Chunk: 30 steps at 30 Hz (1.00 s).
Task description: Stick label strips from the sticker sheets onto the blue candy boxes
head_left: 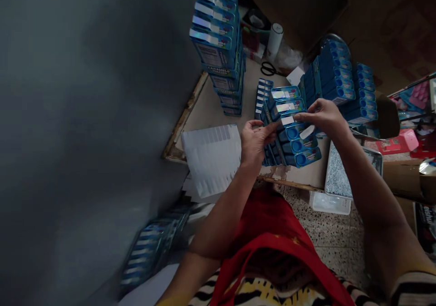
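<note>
Several blue boxes point(299, 145) stand in a row at the front of the table; the farther ones carry a shiny white sticker, the nearer ones show bare round spots. Over the row, my left hand point(255, 140) has its fingertips at the left end of a white sticker point(287, 120). At its right end are the thumb and finger of my right hand point(323, 115), pinched together. Another white strip point(307, 131) hangs below my right hand. A sheet of white stickers point(214, 158) lies at the table's left front corner.
Tall stacks of blue boxes point(221, 47) rise at the back left, with more boxes point(337, 79) at the right. Scissors point(268, 68) and a white cylinder point(275, 38) are behind. A tray point(339, 174) sits at the right front edge.
</note>
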Each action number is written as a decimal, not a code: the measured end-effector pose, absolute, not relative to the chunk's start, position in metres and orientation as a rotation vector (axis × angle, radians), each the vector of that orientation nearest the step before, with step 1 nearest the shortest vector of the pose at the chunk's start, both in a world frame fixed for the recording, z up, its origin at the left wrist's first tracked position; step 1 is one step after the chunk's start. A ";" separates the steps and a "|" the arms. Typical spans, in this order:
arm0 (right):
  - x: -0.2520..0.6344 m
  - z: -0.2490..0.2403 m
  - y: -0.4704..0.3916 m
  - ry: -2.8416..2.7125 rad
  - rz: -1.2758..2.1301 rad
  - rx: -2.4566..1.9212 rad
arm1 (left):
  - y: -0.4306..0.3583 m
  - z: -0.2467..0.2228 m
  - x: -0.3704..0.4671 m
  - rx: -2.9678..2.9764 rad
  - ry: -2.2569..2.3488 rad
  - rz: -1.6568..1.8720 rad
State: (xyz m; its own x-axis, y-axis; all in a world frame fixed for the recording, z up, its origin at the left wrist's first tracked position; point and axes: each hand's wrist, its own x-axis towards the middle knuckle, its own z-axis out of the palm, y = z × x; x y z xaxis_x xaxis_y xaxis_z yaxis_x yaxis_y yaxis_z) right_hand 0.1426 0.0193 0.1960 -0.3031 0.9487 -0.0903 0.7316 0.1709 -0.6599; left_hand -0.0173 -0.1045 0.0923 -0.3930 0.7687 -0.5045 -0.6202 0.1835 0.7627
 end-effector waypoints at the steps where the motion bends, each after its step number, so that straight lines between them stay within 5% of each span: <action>1: 0.146 0.198 0.021 -2.103 0.927 -1.614 | -0.104 0.088 -0.016 0.134 1.274 1.487; 8: 0.147 0.242 0.007 -2.052 0.849 -1.466 | -0.130 0.133 -0.016 0.463 1.626 1.856; 13: 0.126 0.250 -0.003 -2.055 0.878 -1.374 | -0.138 0.185 -0.007 0.801 1.372 1.623; 24: 0.139 0.248 -0.006 -1.786 1.548 -1.331 | -0.128 0.178 -0.030 0.730 1.221 1.521; 30: 0.140 0.238 -0.011 -1.674 1.479 -1.369 | -0.130 0.178 -0.040 0.770 1.303 1.394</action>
State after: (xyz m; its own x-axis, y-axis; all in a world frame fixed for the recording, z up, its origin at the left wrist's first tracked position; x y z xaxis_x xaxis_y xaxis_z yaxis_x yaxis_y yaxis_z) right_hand 0.1405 -0.0114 0.2380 -0.3572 0.9048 -0.2318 0.3418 -0.1043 -0.9340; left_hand -0.0402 -0.1300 0.1782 -0.2621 0.9466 -0.1876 -0.2506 0.1210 0.9605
